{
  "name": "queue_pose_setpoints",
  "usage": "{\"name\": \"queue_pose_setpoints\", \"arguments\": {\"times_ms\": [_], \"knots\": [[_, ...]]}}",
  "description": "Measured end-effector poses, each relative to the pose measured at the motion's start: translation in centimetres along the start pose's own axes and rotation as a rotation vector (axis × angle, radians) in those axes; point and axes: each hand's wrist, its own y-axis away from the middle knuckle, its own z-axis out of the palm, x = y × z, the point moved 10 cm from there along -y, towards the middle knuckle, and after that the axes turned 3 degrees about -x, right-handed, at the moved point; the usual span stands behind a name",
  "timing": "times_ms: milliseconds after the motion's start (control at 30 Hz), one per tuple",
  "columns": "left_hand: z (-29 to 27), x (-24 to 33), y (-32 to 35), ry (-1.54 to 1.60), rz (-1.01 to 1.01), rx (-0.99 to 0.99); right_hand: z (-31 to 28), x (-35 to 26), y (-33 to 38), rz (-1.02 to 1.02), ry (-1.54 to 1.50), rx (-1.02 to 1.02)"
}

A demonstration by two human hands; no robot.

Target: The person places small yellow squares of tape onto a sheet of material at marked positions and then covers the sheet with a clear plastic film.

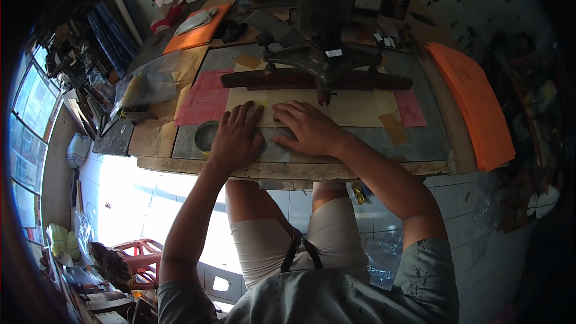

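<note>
Left hand [239, 135] lying palm-down, fingers slightly spread; right hand [309, 129] likewise, thumb out. Both resting at tan sheet [357, 109]'s front edge; sheet lying on grey press bed [360, 152], partly beneath dark press bar [288, 80].

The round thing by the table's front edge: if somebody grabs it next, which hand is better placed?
Probably the left hand: it is right beside the round thing. The right hand is farther away, with the left hand in between.

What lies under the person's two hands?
Around the left hand and right hand show a tan sheet and the grey plate it lies on. Whatever the hands cover cannot be seen.
</note>
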Motion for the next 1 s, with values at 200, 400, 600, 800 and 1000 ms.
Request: {"name": "queue_pose_setpoints", "arguments": {"times_ms": [200, 400, 600, 800, 1000], "knots": [[-2.8, 0.9, 1.4, -0.012, -0.054, 0.180, -1.6, -1.2, 0.6, -0.063, 0.029, -0.030], [-5.3, -1.9, 9.5, 0.011, -0.338, 0.369, -7.1, -7.1, 4.8, -0.038, -0.087, 0.055], [-5.2, -2.5, 13.0, 0.035, -0.360, 0.367, -4.3, -11.4, 12.7, 0.070, -0.463, 0.260], [-6.0, 2.8, 13.3, 0.585, -0.296, 0.260, -2.1, -12.4, 17.2, 0.267, -0.530, 0.427], [-6.5, 9.0, 12.9, 0.790, -0.191, 0.219, -6.4, -13.7, 14.4, 0.228, -0.386, 0.513]]}}
